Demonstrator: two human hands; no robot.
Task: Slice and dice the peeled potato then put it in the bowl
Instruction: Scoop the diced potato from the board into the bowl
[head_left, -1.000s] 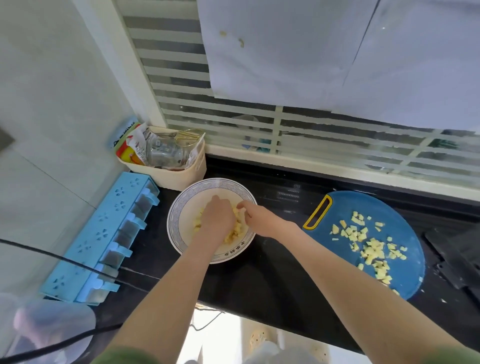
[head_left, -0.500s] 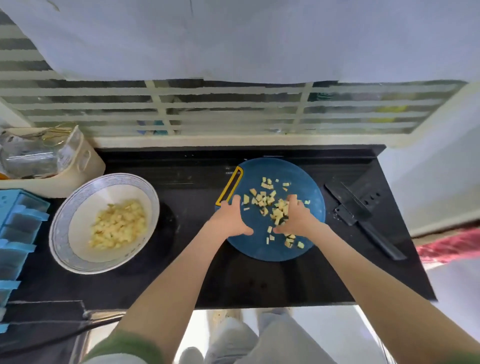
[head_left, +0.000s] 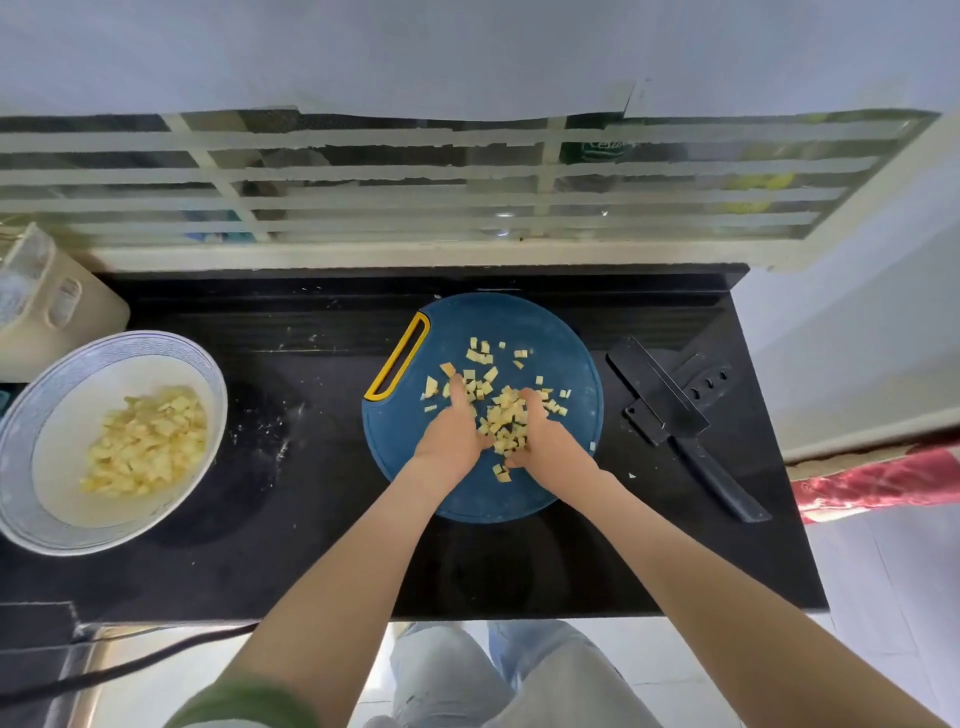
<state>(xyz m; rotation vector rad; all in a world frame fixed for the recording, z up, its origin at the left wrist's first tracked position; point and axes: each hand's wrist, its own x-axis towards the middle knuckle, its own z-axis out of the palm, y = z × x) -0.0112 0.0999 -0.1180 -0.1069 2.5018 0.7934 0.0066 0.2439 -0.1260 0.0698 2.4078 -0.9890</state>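
Diced potato cubes (head_left: 506, 418) lie heaped and scattered on a round blue cutting board (head_left: 545, 332) with a yellow handle slot. My left hand (head_left: 449, 436) and my right hand (head_left: 553, 441) rest on the board on either side of the heap. Their fingers reach forward and press the cubes together between them. A few loose cubes lie beyond the fingertips. At the left a white bowl with a blue patterned rim (head_left: 31, 410) stands on the black counter, holding a pile of diced potato (head_left: 148, 441).
A black knife (head_left: 675, 415) lies on the counter right of the board, beside a black sheath. A cream container (head_left: 52, 306) stands at the back left against the window sill. The counter's front edge runs just below my forearms.
Both hands left the bowl and moved right to the cutting board. Since half a second ago they have drawn closer together, gathering the cubes into a heap between them.
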